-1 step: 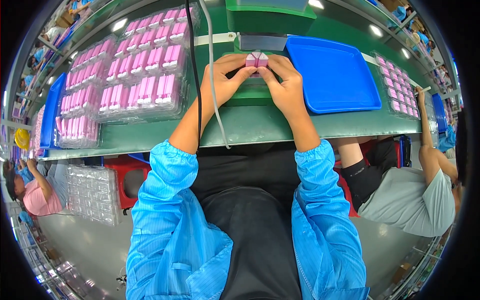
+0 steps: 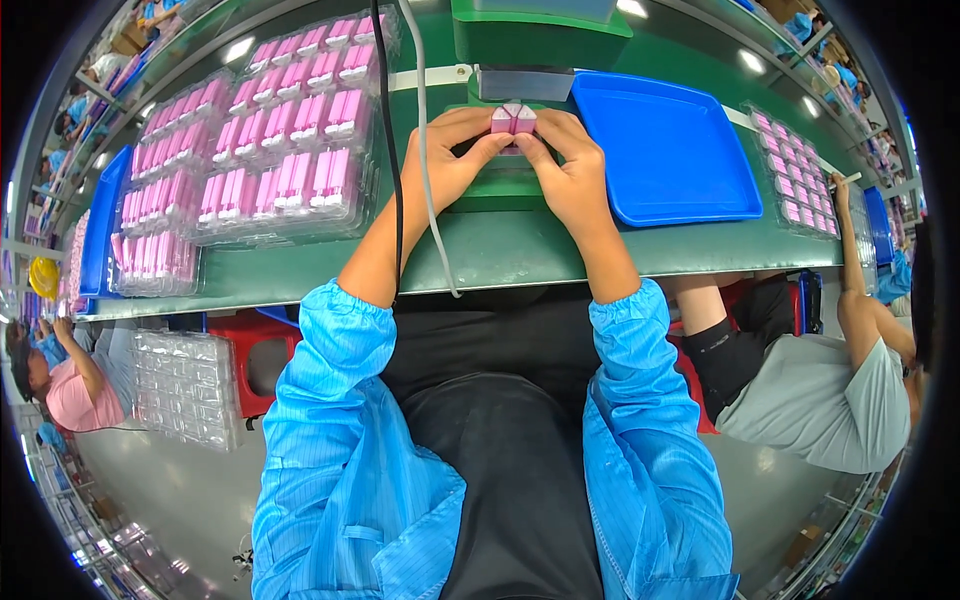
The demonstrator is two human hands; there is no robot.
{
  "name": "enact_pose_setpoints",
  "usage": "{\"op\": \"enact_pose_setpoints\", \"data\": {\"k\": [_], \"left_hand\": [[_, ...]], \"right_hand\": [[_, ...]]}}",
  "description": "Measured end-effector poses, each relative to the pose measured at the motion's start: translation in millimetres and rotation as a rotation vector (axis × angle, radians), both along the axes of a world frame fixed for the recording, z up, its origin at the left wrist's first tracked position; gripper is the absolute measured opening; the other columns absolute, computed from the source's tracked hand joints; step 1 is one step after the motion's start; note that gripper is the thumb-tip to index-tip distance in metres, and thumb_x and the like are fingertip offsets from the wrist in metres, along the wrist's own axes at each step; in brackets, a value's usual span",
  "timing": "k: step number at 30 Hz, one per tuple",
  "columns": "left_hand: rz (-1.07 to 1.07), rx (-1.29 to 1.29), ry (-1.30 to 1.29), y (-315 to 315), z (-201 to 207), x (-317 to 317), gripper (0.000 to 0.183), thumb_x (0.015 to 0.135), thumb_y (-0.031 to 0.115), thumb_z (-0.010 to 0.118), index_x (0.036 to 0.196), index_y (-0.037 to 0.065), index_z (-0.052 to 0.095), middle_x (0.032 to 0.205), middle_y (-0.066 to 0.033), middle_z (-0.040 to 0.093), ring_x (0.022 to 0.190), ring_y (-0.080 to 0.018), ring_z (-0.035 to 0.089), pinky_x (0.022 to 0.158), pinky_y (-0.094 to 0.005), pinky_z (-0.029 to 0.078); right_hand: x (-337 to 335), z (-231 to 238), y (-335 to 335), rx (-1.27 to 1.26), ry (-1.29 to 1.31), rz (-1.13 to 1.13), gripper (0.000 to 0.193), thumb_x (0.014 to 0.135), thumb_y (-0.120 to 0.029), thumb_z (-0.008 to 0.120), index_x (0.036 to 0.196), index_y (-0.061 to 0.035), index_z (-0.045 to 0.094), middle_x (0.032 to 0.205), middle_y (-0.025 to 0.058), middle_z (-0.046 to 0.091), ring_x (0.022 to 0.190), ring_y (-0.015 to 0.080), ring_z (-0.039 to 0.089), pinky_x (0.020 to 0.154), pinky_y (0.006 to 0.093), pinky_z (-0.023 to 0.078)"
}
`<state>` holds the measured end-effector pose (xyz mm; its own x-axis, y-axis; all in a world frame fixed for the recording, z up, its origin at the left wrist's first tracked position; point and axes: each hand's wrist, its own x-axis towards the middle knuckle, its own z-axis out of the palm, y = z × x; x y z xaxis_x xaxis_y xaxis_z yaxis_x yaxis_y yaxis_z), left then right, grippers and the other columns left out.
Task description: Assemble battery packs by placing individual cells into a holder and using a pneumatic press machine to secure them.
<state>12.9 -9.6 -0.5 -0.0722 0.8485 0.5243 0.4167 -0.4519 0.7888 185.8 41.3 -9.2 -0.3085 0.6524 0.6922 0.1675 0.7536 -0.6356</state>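
My left hand (image 2: 446, 165) and my right hand (image 2: 574, 170) meet over the green bench, both closed on a small pink block with a white top (image 2: 513, 121). The thumbs press its near side while the other fingers curl round from left and right. A pale peaked top with two facets shows between the fingertips; the lower part is mostly hidden. Directly beneath lies a green fixture (image 2: 500, 192), with a grey metal-looking block (image 2: 525, 84) behind it. Black cable (image 2: 387, 130) and grey cable (image 2: 424, 160) hang in front of my left hand and wrist.
Stacked clear trays of pink-and-white pieces (image 2: 285, 185) fill the left bench. A blue tray (image 2: 665, 150) lies right of my hands, and another filled clear tray (image 2: 797, 180) beyond it. A green bin (image 2: 540, 38) stands behind. Co-workers sit on both sides, one in grey (image 2: 820, 400).
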Motion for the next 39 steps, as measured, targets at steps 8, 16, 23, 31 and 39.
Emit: {"op": "enact_pose_setpoints", "data": {"k": [8, 16, 23, 31, 39], "left_hand": [[-0.026, -0.052, 0.004, 0.5, -4.0, -2.3, 0.025, 0.085, 0.018, 0.075, 0.107, 0.006, 0.075, 0.11, -0.0105, 0.073, 0.107, -0.027, 0.066, 0.095, -0.0355, 0.05], [-0.029, -0.078, -0.039, 0.9, -5.7, -2.9, 0.025, 0.085, 0.019, 0.076, 0.106, 0.006, 0.075, 0.112, -0.0117, 0.073, 0.107, -0.027, 0.066, 0.094, -0.0356, 0.05], [-0.01, -0.068, -0.063, 0.6, -7.6, -0.5, 0.023, 0.085, 0.02, 0.076, 0.105, 0.007, 0.076, 0.11, -0.0111, 0.073, 0.105, -0.0265, 0.066, 0.092, -0.036, 0.052], [0.001, -0.061, -0.057, -3.2, -2.8, 1.7, 0.023, 0.087, 0.019, 0.075, 0.105, 0.006, 0.076, 0.111, -0.011, 0.073, 0.106, -0.0263, 0.066, 0.092, -0.0358, 0.052], [0.007, -0.011, -0.041, -2.0, -3.2, 1.9, 0.023, 0.087, 0.019, 0.075, 0.106, 0.006, 0.076, 0.112, -0.0118, 0.073, 0.107, -0.0263, 0.066, 0.093, -0.0355, 0.051]], "right_hand": [[1.4, 0.0, -2.2, 0.006, 0.012, 0.007, 0.019, 0.081, -0.004, 0.072, 0.099, 0.0019, 0.072, 0.1, 0.0131, 0.071, 0.093, 0.0298, 0.064, 0.082, 0.0359, 0.051], [0.8, -1.7, -2.1, -0.033, 0.01, 0.005, 0.021, 0.082, -0.004, 0.072, 0.103, 0.0, 0.073, 0.104, 0.0129, 0.071, 0.096, 0.0283, 0.065, 0.084, 0.0349, 0.052], [0.7, -2.2, -3.2, -0.069, 0.032, -0.002, 0.022, 0.082, -0.004, 0.073, 0.104, 0.0001, 0.073, 0.106, 0.0135, 0.07, 0.098, 0.0278, 0.065, 0.084, 0.035, 0.052], [1.0, -5.0, -2.8, -0.077, 0.022, -0.014, 0.022, 0.082, -0.005, 0.073, 0.103, 0.002, 0.072, 0.106, 0.0142, 0.07, 0.098, 0.028, 0.065, 0.084, 0.0344, 0.052], [0.1, -3.7, -3.2, -0.063, 0.022, -0.013, 0.021, 0.085, -0.006, 0.072, 0.105, 0.0009, 0.073, 0.106, 0.0126, 0.07, 0.099, 0.0257, 0.065, 0.086, 0.0331, 0.051]]}}
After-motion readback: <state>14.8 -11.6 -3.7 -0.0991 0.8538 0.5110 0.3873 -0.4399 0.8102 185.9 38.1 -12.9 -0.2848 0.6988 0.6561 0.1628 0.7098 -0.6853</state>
